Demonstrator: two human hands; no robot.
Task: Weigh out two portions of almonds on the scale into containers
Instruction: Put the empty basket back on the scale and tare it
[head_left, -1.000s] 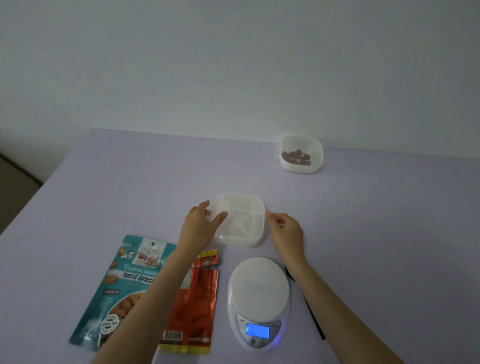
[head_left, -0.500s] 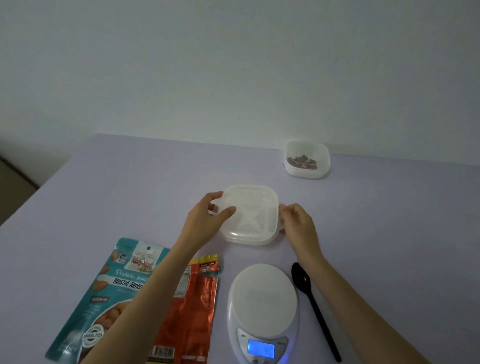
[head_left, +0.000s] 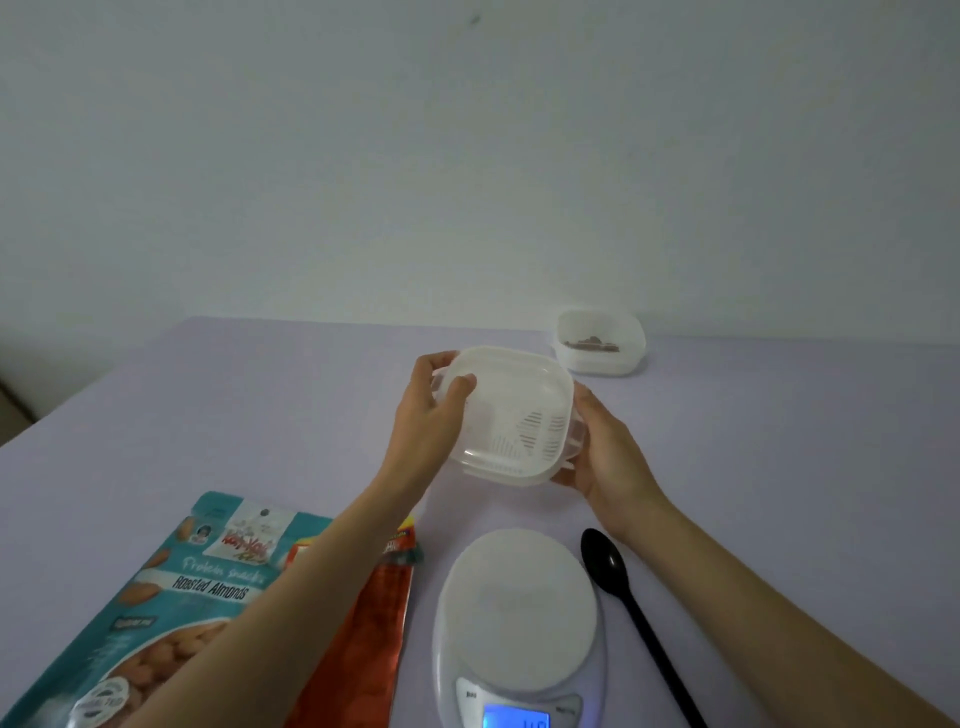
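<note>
scale (head_left: 519, 613): set nearest on the worktop (head_left: 260, 405), display lit.
almond bag (head_left: 171, 597): laid flat left of the scale.
empty container (head_left: 511, 415): held tilted beyond the scale, gripped by the left hand (head_left: 431, 415) and right hand (head_left: 602, 457).
filled container (head_left: 600, 343): placed farthest beyond the scale, rightward.

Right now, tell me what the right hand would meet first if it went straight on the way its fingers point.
The white container: the right hand grips its right edge, fingers aimed forward-left into it. Past that, probably the left hand.
</note>
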